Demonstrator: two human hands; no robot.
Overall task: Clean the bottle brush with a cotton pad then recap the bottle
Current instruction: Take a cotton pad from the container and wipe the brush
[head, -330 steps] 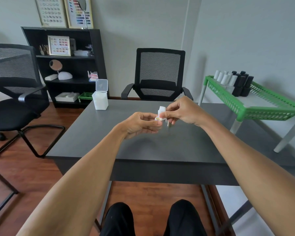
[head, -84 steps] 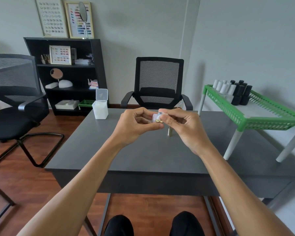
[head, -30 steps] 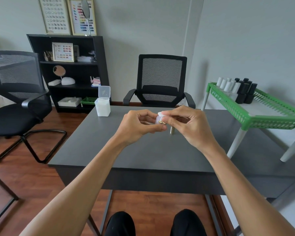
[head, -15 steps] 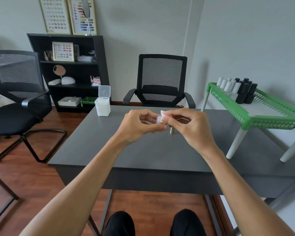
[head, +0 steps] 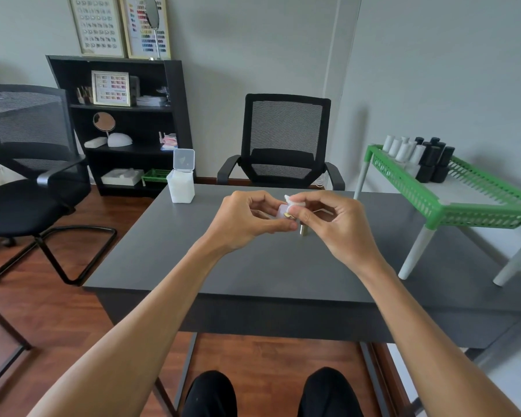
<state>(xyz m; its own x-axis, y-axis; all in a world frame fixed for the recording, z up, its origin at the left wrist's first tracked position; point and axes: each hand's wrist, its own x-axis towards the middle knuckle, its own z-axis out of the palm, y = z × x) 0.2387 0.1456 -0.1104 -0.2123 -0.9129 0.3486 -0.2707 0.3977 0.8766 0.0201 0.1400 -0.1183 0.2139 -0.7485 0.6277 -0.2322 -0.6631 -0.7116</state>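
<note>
**Both hands pinched together over the grey desk**

The left hand point(head: 247, 219) and the right hand point(head: 337, 224) meet fingertip to fingertip above the middle of the desk point(head: 253, 266). The left hand is closed around a small pale bottle point(head: 282, 210), thumb underneath and fingers curled over the top, so only one corner of it shows. The right hand pinches a white cotton pad point(head: 292, 201) between thumb and forefinger, with the pad pressed against the bottle's near end. A speck of gold shows at the point where pad and bottle touch. A short metal-coloured cap point(head: 303, 230) sticks down below the right thumb, held in the same hand; the brush itself is hidden inside the pad and fingers, so it cannot be made out.

Both forearms reach in from the bottom corners, well above the desk top. On the desk's far left corner stands a white box of pads point(head: 181, 183) with its clear lid flipped up. Behind the desk's far edge sits a black mesh chair point(head: 283, 145). To the right of the desk is a green table point(head: 451, 206) carrying a cluster of white and black bottles point(head: 418, 155). To the left of the desk are a second black chair point(head: 27, 164) and a dark shelf unit point(head: 124, 124) against the wall
</note>
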